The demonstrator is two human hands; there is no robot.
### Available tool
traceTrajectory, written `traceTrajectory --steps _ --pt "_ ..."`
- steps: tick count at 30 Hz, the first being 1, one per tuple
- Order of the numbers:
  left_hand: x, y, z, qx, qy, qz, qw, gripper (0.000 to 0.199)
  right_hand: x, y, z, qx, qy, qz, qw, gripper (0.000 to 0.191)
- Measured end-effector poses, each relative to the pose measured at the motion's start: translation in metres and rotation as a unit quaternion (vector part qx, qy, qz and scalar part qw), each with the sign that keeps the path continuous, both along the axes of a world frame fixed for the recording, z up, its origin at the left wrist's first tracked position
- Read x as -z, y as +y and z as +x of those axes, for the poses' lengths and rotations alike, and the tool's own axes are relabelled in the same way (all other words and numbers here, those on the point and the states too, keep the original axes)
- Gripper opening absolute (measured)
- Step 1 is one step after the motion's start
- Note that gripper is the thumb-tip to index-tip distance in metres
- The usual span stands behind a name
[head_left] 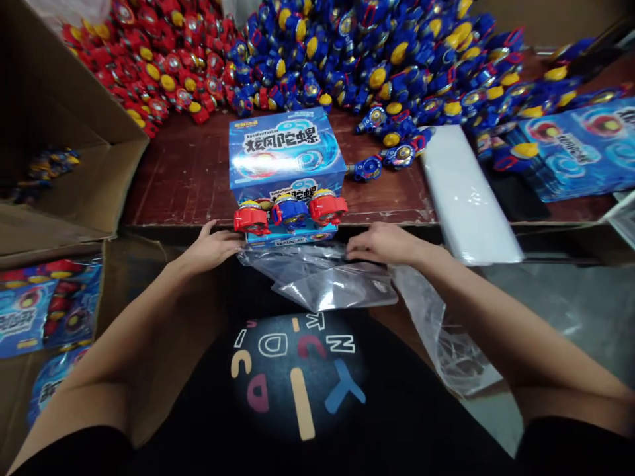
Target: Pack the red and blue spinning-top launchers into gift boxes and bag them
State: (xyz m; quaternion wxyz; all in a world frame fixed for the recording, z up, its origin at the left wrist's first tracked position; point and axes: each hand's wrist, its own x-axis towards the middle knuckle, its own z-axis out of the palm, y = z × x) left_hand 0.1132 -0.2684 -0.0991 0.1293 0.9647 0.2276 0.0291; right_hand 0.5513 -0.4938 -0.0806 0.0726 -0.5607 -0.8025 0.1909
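A blue printed display box (285,152) stands at the table's front edge. On its front ledge sit three spinning-top toys: a red one (251,218), a blue one (290,213) and another red one (328,207). A clear plastic bag (332,284) hangs crumpled below the box. My left hand (214,247) has its fingertips at the bag's left edge, beside the box, with the thumb raised. My right hand (380,243) has curled fingers on the bag's right side, apart from the box. Some fingertips are hidden in the plastic.
Behind the box lie heaps of red toys (169,66) and blue toys (347,53). To the right are a stack of white plastic bags (466,192) and flattened blue printed cartons (585,145). Cardboard boxes (126,158) stand at left, one holding packed sets (30,314).
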Motion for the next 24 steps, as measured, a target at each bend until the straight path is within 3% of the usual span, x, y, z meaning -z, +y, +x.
traceTrajectory --steps 2,5,10,13,16,19,22,24 --pt "-0.003 0.001 -0.001 0.006 0.002 0.014 1.0 0.034 -0.005 0.005 0.008 0.005 -0.063 0.081 0.995 0.035" --pt "-0.024 -0.006 -0.009 0.031 -0.029 0.009 0.999 0.035 -0.028 0.007 0.019 0.029 -0.061 0.149 0.987 0.039" --pt "-0.073 -0.025 -0.015 0.0 -0.204 -0.035 0.978 0.019 -0.074 0.013 0.029 0.02 0.136 0.137 0.981 0.039" --pt "-0.086 -0.018 0.002 -0.022 -0.319 -0.118 0.94 0.015 -0.077 0.033 0.027 0.029 0.281 0.108 0.953 0.036" --pt "-0.081 0.007 0.036 -0.025 -0.412 -0.243 0.878 0.028 -0.053 0.069 0.015 0.091 0.41 0.125 0.899 0.046" --pt "-0.066 0.031 0.08 -0.07 -0.509 -0.361 0.778 0.05 -0.023 0.106 -0.008 0.178 0.528 0.172 0.813 0.056" --pt "-0.055 0.037 0.112 -0.129 -0.603 -0.399 0.678 0.053 -0.008 0.128 -0.032 0.231 0.621 0.23 0.713 0.055" --pt "-0.054 0.037 0.121 -0.138 -0.644 -0.397 0.639 0.049 -0.009 0.135 -0.04 0.237 0.626 0.291 0.684 0.051"
